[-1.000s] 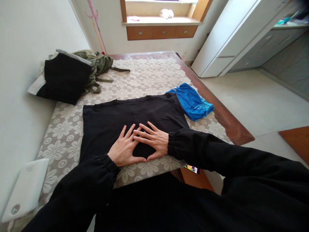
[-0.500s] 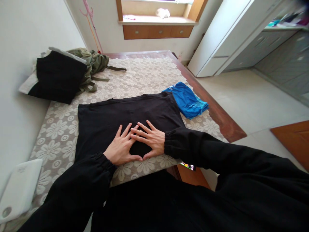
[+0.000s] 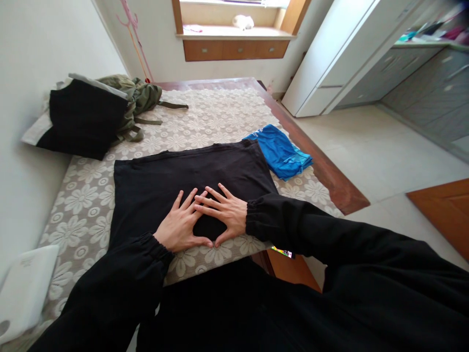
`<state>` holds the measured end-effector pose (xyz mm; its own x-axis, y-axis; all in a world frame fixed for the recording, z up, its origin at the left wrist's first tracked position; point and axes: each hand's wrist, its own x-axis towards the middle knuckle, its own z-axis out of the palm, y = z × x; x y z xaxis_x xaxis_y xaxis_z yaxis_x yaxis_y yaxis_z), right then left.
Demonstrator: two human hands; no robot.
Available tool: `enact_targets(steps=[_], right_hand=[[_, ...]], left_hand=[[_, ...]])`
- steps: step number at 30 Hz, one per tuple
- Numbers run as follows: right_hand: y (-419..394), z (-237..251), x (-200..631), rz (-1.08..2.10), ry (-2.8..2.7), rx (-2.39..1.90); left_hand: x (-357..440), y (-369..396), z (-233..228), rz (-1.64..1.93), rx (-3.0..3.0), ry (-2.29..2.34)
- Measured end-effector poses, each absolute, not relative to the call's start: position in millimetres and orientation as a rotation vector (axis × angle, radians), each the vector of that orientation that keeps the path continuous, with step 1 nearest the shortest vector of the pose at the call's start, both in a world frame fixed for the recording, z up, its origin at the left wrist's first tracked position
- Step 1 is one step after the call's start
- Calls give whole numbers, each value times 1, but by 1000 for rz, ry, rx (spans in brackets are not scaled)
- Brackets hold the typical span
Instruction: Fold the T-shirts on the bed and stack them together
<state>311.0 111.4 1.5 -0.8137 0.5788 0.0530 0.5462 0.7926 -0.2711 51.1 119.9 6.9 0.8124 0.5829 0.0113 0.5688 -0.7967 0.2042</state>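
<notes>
A black garment (image 3: 190, 168) lies spread on the lace-covered table (image 3: 82, 200); its exact kind I cannot tell. My left hand (image 3: 181, 224) rests flat near its front edge, fingers spread. Beside it, my right hand (image 3: 227, 214) also lies flat with fingers apart. The fingertips of both hands overlap and the thumbs nearly meet, framing a patch of black cloth. Neither hand grips anything. Part of the garment is hidden beneath my hands and sleeves. Against its right back corner lies a folded blue garment (image 3: 280, 152).
Black and grey cloth (image 3: 86, 115) and an olive backpack (image 3: 141, 105) are piled at the back left. A white device (image 3: 27, 291) sits at the front left by the wall. A lit screen (image 3: 282, 252) shows below the table's front edge. A white fridge (image 3: 326, 63) stands beyond the table.
The whole scene has shifted slightly left as the view turned a little. My hands keep the same flat pose on the black garment.
</notes>
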Motion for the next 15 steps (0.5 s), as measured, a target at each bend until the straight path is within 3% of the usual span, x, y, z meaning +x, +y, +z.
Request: enact_targets(steps=[15], right_hand=[[111, 3, 311, 382, -2849, -895]], left_hand=[[52, 118, 9, 93, 2776, 913]])
